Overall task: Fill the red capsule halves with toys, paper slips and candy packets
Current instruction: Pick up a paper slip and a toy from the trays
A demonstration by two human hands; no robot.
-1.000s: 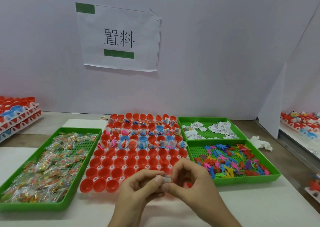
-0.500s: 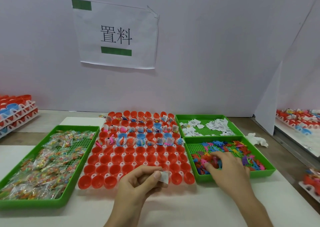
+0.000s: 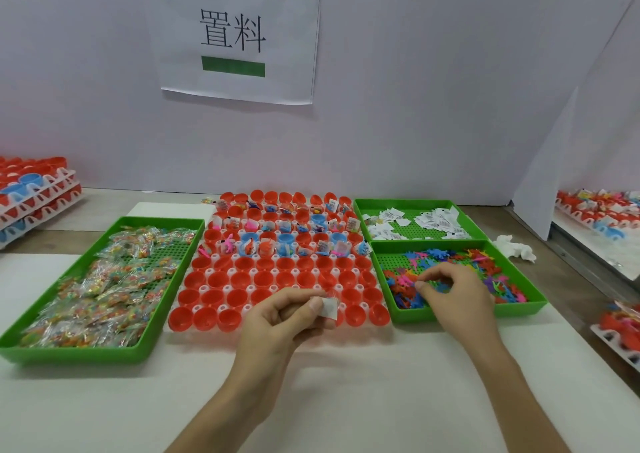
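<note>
we take the grid of red capsule halves (image 3: 263, 283), in the middle of the counter (image 3: 346, 383), as our landmark. its far rows hold small toys and slips, with some blue halves among them. at the near edge of the grid, a little right of its middle, we see the left hand (image 3: 284, 317); its grip is narrow, thumb and forefinger pinching a white paper slip (image 3: 329, 309). just right of the grid, on the near side, stands the green toy tray (image 3: 464, 315) with coloured toys (image 3: 485, 262). the right hand (image 3: 453, 290) is over this tray, fingers curled down, thumb and forefinger tips close together on the toys; if a toy is inside this grip we cannot tell. right of the grid on the far side, the green slip tray (image 3: 415, 203) carries the paper slips (image 3: 440, 218). left of the grid, the long green candy tray (image 3: 69, 354) is full of candy packets (image 3: 104, 286). behind the grid a white sheet (image 3: 235, 37) with printed characters hangs on the wall
</note>
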